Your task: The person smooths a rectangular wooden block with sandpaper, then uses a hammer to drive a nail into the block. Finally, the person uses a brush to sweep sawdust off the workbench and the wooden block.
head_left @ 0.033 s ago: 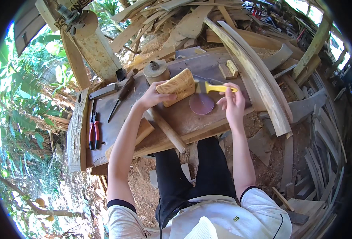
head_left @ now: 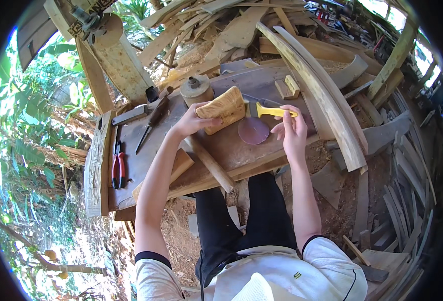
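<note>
My left hand [head_left: 195, 120] is closed around a pale carved wooden block [head_left: 224, 108] with a curved top, held above the workbench [head_left: 153, 168]. Between the fingers and thumb of my right hand [head_left: 293, 128] is the yellow handle of a flat paintbrush [head_left: 271, 111]. Its head points left, at the right side of the block; whether the bristles touch the wood I cannot tell. Just below the brush lies a round purplish sanding disc [head_left: 253, 131]. A wooden rod [head_left: 210, 163] slants under the block toward the bench's front edge.
Pliers with red handles [head_left: 118, 168], a dark-handled pointed tool [head_left: 153, 123] and a round lidded pot [head_left: 196, 89] stand or lie at left. Small wood blocks [head_left: 287, 89] sit at back right, beside long curved planks [head_left: 326, 95]. Scrap wood [head_left: 241, 32] is heaped behind.
</note>
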Tool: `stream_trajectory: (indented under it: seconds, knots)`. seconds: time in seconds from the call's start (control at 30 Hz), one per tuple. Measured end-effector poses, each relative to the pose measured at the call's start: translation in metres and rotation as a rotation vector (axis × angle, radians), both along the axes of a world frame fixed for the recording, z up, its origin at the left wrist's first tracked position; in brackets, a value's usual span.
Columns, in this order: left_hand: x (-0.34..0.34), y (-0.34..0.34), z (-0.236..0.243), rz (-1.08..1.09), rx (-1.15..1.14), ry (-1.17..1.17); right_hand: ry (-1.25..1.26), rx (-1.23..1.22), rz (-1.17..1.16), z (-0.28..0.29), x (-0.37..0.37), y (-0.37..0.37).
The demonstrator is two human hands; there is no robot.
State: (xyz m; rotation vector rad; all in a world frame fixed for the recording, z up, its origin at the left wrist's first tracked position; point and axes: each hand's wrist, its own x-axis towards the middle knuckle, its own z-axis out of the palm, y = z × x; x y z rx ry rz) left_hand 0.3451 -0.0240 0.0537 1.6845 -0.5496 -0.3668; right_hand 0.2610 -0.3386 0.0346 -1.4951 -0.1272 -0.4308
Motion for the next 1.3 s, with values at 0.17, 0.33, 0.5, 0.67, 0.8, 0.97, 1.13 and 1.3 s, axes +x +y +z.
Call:
stream_trajectory:
  seconds: [0.17,0.33,0.5,0.67,0.8,0.97,1.13,1.3]
  knots:
    - [-0.001,-0.001,-0.001,0.011,-0.005,0.026,-0.071,0.217,-0.067,0.002,-0.004,0.006]
    - [-0.003,0.004,0.001,0.027,0.004,0.004,-0.084,0.222,-0.044,0.012,-0.007,0.007]
    - [-0.002,-0.009,0.004,0.048,0.045,-0.004,-0.059,-0.109,-0.162,-0.008,0.006,-0.003]
    - [-0.007,0.001,0.005,0.139,0.054,0.015,-0.064,0.078,-0.054,0.006,-0.012,0.022]
    - [-0.004,-0.009,0.001,0.274,0.006,0.105,-0.14,-0.017,-0.136,-0.002,-0.011,0.022]
    - [0.002,0.0,-0.003,0.389,-0.054,0.176,-0.439,-0.298,-0.014,-0.004,-0.03,0.051]
    - [0.005,-0.003,-0.005,0.41,-0.078,0.227,-0.416,-0.316,-0.146,0.0,-0.031,0.064]
    - [0.008,0.008,-0.003,0.394,0.048,0.219,-0.564,-0.36,0.021,0.011,-0.035,0.07]
